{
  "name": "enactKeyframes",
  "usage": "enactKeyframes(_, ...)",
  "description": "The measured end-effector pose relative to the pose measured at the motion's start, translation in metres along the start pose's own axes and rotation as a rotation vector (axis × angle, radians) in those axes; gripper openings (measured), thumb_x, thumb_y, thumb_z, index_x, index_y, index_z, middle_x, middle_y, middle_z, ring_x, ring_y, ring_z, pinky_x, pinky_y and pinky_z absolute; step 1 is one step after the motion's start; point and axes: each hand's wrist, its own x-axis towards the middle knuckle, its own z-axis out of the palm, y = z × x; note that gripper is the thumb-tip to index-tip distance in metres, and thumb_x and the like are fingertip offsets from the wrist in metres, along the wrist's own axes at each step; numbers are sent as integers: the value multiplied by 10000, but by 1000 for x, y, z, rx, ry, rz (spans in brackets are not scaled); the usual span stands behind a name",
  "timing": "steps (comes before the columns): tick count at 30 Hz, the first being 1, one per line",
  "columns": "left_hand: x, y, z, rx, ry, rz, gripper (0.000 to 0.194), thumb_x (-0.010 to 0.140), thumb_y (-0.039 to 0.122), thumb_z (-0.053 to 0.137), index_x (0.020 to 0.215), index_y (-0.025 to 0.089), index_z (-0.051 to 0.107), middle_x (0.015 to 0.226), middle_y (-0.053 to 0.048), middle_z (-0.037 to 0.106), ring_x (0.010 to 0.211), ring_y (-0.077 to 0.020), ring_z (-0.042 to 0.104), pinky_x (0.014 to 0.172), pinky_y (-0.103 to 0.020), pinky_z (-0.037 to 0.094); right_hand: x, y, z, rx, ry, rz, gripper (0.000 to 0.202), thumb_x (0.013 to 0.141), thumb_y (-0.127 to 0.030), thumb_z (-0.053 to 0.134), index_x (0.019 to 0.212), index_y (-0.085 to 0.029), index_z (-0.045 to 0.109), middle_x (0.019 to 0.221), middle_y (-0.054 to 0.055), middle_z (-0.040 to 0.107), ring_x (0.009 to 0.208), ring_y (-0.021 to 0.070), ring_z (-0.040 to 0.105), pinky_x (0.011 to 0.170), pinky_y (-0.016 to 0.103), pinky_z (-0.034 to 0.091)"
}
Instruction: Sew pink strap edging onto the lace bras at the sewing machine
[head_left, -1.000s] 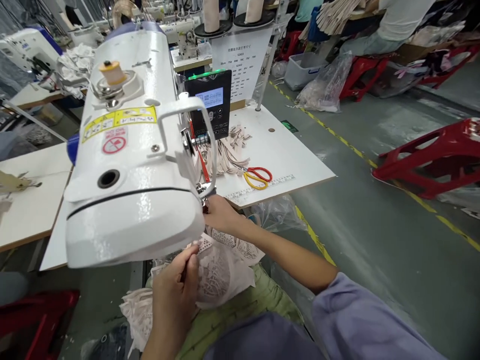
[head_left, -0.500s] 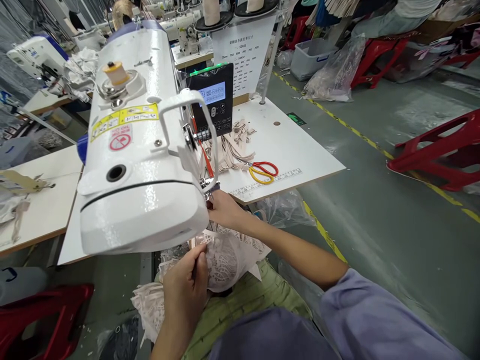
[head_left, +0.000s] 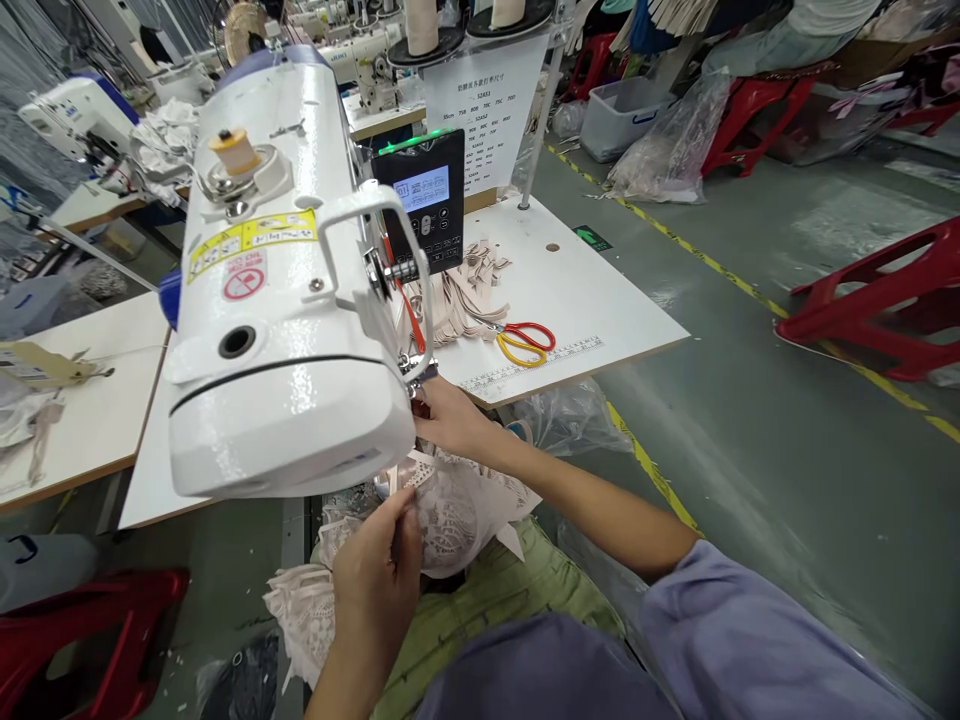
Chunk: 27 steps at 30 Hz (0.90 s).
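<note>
Pale pink lace cup piece: it lies in front of the rounded white sewing machine head, slightly to the right; part of it goes out of sight under the person's arm. Compared with one second ago, the cup looks rounder; since half a second ago it has hardly moved.

Left hand: just in front of the machine head, thumb and forefinger pressed together, pinching the near edge of the cup piece. Its place is almost the same as half a second ago.

Right hand: at the right side of the machine head, fingers bent; the fingertips are hidden, so I cannot tell what they hold.

Meaning of the change: in my judgement, the piece is being kept steady at the machine, and the work stays at the same step.

Scissors with red and yellow handles: right of the machine head, beside a heap of beige fabric strips.
</note>
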Motion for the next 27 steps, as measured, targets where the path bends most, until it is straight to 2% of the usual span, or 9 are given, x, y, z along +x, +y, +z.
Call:
enactKeyframes(4,-4,-6,0,65,48,-7,312,973,291,468,1231,185,608,1028,-91,742,859,-192,709,672,-249,554,-2,-2,-1,-28,14,-3,92,794,-132,596,875,-175,604,1017,52,584,824,166,531,744,277,444)
enactKeyframes(7,-5,-4,7,222,253,106,311,943,267,526,1219,145,600,1046,-146,677,966,-251,644,797,-350,519,-4,-5,-1,-36,18,11,84,802,-141,593,876,-174,617,1000,51,572,837,172,530,756,286,448)
enactKeyframes(9,-4,3,15,284,332,185,350,910,249,577,1239,128,590,1108,-175,633,1049,-286,594,898,-417,468,-5,-5,0,-46,23,27,50,804,-151,585,835,-175,617,1000,51,563,843,174,533,765,296,452)
enactKeyframes(14,-1,18,33,387,272,216,512,885,269,617,1360,105,519,1308,-200,574,1178,-332,520,1017,-458,366,-5,-5,3,-80,36,84,44,805,-193,580,761,-190,576,926,39,557,865,194,543,827,339,462)
enactKeyframes(20,-1,14,32,418,259,210,486,882,259,625,1341,114,564,1306,-204,566,1153,-336,523,975,-447,388,-1,-5,6,-113,52,140,62,787,-204,582,745,-200,537,899,44,561,837,208,554,785,361,487)
enactKeyframes(23,0,12,31,429,254,208,480,888,263,619,1349,142,564,1269,-193,582,1145,-331,524,966,-442,388,1,-9,5,-117,47,159,24,784,-180,562,780,-203,567,929,52,583,839,212,564,746,347,490)
enactKeyframes(27,3,10,32,445,252,199,475,897,272,607,1355,159,558,1242,-188,592,1138,-327,526,958,-437,380,4,-14,2,-100,37,129,113,783,-151,538,843,-207,615,985,58,602,893,225,578,753,343,486)
